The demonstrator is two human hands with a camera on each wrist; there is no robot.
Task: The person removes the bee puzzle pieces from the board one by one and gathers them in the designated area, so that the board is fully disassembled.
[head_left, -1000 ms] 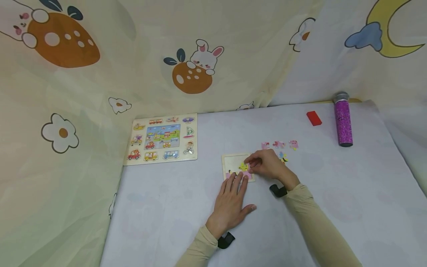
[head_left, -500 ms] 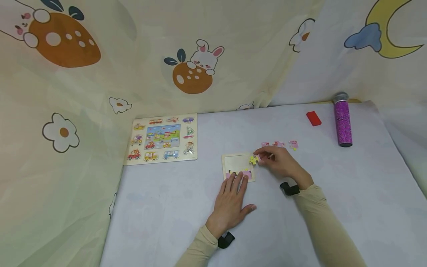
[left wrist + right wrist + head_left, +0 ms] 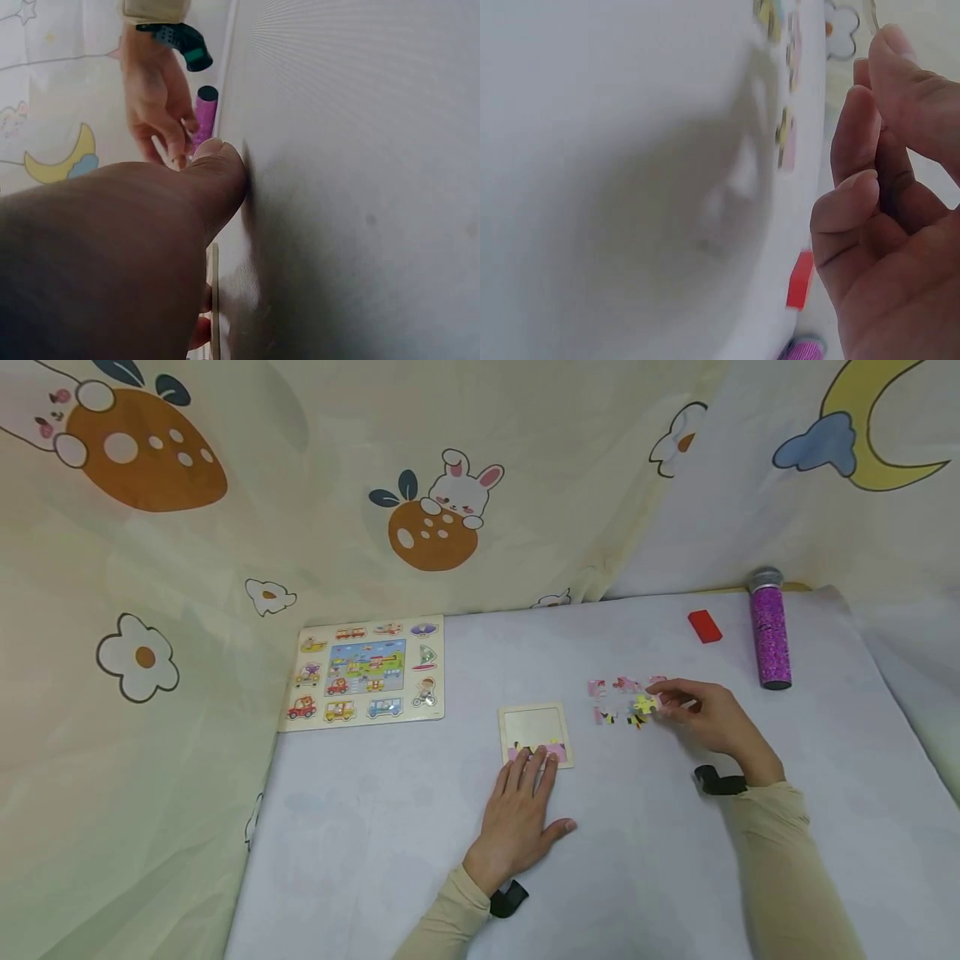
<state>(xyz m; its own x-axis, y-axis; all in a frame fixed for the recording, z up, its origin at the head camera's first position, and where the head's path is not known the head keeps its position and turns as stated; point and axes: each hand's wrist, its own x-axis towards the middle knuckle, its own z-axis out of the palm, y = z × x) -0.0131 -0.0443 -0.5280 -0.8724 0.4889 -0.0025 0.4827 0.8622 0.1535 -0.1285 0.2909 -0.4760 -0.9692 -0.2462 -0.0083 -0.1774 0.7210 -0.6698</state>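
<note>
Pinching a yellow puzzle piece [image 3: 643, 704], right hand [image 3: 705, 717] has thumb and index clamped on its edge, other fingers curled loosely below. Piece is over or among the loose pieces [image 3: 596, 687] on the white cloth [image 3: 375, 827], right of the small wooden tray [image 3: 532, 707]; from the wrist it shows only as a thin sliver at the fingertips, so cannot tell whether it touches those beneath. Tray holds a pink strip [image 3: 555, 748] along its near side. Left hand [image 3: 517, 814] lies flat, fingers straight and slightly apart, tips on that near side, thumb spread wide toward the right. Black wrist strap [image 3: 510, 900] on the left wrist, another on the right. Farther out: picture board [image 3: 431, 714] at far left; red block [image 3: 705, 626] beside a purple glittery bottle [image 3: 771, 635] at far right. Behind, a curtain [image 3: 555, 485] printed with rabbits and flowers.
</note>
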